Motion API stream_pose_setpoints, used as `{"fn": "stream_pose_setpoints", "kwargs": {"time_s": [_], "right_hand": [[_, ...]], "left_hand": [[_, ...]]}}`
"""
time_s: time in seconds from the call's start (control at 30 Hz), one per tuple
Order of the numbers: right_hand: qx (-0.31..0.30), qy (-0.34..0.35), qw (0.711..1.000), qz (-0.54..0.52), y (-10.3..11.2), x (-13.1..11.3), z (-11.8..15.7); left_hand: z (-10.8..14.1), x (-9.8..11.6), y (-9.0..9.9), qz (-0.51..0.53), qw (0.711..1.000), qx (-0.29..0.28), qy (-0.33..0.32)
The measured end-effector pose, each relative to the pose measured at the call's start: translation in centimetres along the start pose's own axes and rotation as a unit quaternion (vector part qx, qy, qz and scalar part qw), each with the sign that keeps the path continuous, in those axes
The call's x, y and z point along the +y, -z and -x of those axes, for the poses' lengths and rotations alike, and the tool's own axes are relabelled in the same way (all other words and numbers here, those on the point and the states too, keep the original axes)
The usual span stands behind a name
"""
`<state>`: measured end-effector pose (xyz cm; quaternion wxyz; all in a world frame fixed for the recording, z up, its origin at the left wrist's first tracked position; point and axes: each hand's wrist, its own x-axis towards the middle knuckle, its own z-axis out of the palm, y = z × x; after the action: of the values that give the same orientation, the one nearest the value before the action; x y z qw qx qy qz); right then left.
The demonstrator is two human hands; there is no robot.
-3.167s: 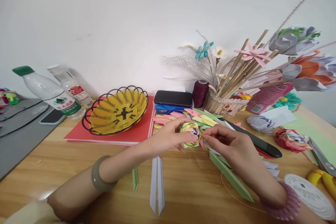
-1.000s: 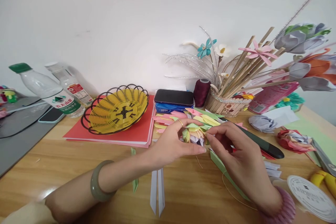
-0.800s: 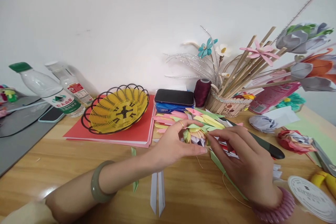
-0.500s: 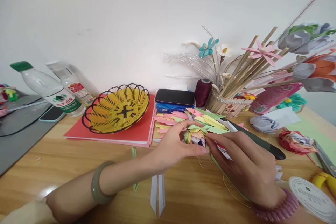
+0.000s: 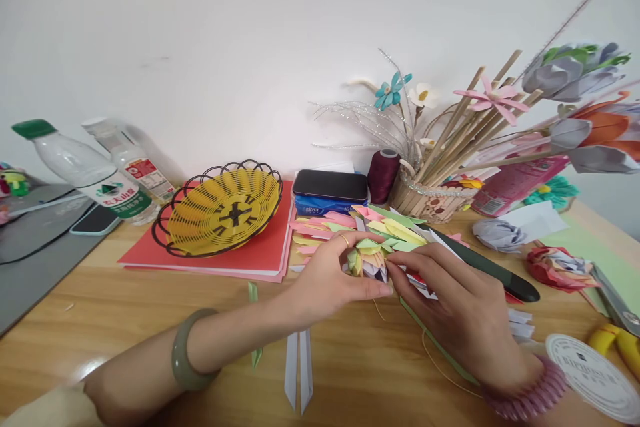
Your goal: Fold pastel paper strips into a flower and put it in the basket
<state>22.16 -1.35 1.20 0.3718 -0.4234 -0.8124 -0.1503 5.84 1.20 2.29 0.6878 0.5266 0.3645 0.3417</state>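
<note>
Cradling paper flower (image 5: 369,260) mid-table: left hand (image 5: 330,272) curled round it, right hand (image 5: 453,297) pinching its right edge, exact bit hidden. Best: light left grip so layers don't crush, small fingertip moves on right. Wood table (image 5: 125,307), folded paper pieces (image 5: 407,230) just beyond flower; yellow basket (image 5: 230,193) left, far side; pale wall (image 5: 250,47) behind.

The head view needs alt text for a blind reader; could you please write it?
A left hand holds a layered paper flower while the right hand touches its edge. Behind them lie folded paper pieces; a yellow basket rests on red paper to the left.
</note>
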Motion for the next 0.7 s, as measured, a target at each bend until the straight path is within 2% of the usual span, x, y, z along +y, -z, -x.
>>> {"fn": "stream_pose_setpoints", "kwargs": {"time_s": [0.27, 0.43, 0.6, 0.7], "right_hand": [[-0.013, -0.008, 0.999, -0.031, -0.15, -0.11, -0.01], [0.024, -0.024, 0.999, -0.001, -0.20, -0.09, 0.09], [0.048, 0.031, 0.998, 0.021, -0.08, 0.09, 0.32], [0.047, 0.037, 0.998, 0.028, -0.05, 0.09, 0.32]], "left_hand": [[0.06, 0.05, 0.01, 0.006, 1.000, 0.002, 0.005], [0.05, 0.08, 0.12, 0.024, 1.000, 0.006, -0.012], [0.19, -0.12, -0.01, 0.010, 1.000, 0.014, -0.013], [0.20, -0.34, -0.16, 0.009, 1.000, 0.006, -0.027]]}}
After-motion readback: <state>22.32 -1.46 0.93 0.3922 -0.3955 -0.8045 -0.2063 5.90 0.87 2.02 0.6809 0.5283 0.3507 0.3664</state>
